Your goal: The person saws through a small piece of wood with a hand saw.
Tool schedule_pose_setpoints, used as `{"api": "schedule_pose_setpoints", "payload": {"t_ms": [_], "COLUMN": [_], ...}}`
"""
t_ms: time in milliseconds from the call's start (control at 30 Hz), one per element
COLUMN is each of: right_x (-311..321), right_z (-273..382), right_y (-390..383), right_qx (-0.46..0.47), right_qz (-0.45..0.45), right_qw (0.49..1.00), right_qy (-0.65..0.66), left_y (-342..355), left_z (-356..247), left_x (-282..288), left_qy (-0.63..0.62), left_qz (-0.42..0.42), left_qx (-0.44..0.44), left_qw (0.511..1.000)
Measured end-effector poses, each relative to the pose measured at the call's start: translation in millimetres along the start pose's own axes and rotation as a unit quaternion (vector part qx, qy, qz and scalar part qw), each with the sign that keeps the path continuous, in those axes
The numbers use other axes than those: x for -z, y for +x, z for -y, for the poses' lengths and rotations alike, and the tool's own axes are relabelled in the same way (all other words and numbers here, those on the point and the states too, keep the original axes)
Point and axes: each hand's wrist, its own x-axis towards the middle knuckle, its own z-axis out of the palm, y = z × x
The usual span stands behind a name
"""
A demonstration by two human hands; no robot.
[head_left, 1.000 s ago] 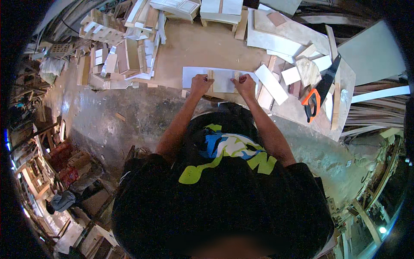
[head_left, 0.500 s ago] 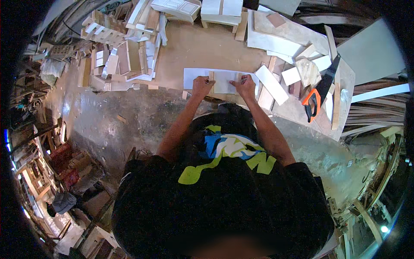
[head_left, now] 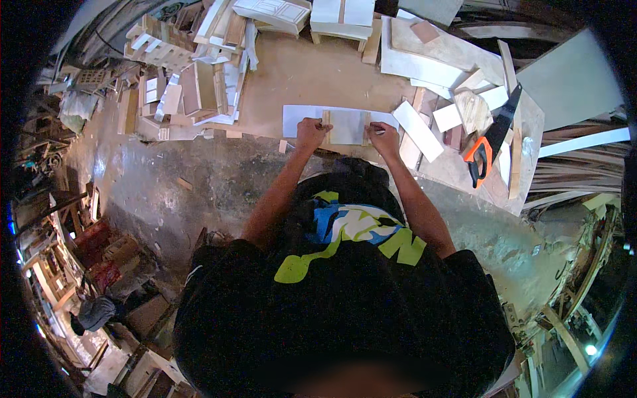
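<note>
A long white panel (head_left: 300,114) lies crosswise on the work surface before me. On its middle part rests a smaller pale panel (head_left: 346,127), with one narrow wooden strip (head_left: 326,117) along its left end and another wooden strip (head_left: 366,120) along its right end. My left hand (head_left: 310,134) is closed at the left strip, thumb against its near part. Just beyond the right strip, my right hand (head_left: 385,140) has its fingers curled together in a pinch. Whatever those fingertips hold is too small to make out.
A handsaw (head_left: 491,142) with an orange and black handle lies among board offcuts on the right. Nearby is a loose white board (head_left: 418,131). Drawer-like wooden boxes (head_left: 199,89) are stacked on the left, and white-topped pieces (head_left: 340,26) stand at the back.
My right hand has shifted slightly right; its thumb has drawn back off the pale panel and the fingers have curled in. My left hand has stayed almost still at the left strip.
</note>
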Motion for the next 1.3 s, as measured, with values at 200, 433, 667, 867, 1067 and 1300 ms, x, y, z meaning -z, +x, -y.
{"api": "schedule_pose_setpoints", "payload": {"t_ms": [200, 433, 667, 867, 1067, 1300], "right_x": [-2.5, -5.0, -3.4, -3.1, -10.5, -0.1], "right_z": [-7.8, -9.7, -13.5, -1.4, -21.5, 0.5], "right_y": [6.0, 12.5, 20.0, 22.8, 24.5, 20.9], "right_qx": [-0.029, -0.062, -0.113, -0.133, -0.113, -0.159], "right_qz": [0.026, 0.059, 0.085, 0.103, 0.07, 0.139], "right_qw": [0.999, 0.996, 0.988, 0.981, 0.981, 0.958], "right_qy": [0.001, 0.039, 0.066, 0.099, 0.144, 0.195], "left_y": [-1.3, -1.8, -5.1, -4.6, -4.6, 4.4], "left_z": [-0.9, 16.8, 6.3, 24.2, 5.7, 46.4], "left_x": [-5.4, -23.3, -13.1, -25.8, -25.0, -38.9], "left_qy": [-0.027, 0.043, -0.024, -0.114, -0.167, -0.311], "left_qz": [0.022, -0.056, -0.093, -0.121, -0.108, -0.034], "left_qx": [0.052, 0.014, 0.009, 0.031, 0.143, 0.181], "left_qw": [0.998, 0.997, 0.995, 0.986, 0.969, 0.932]}}
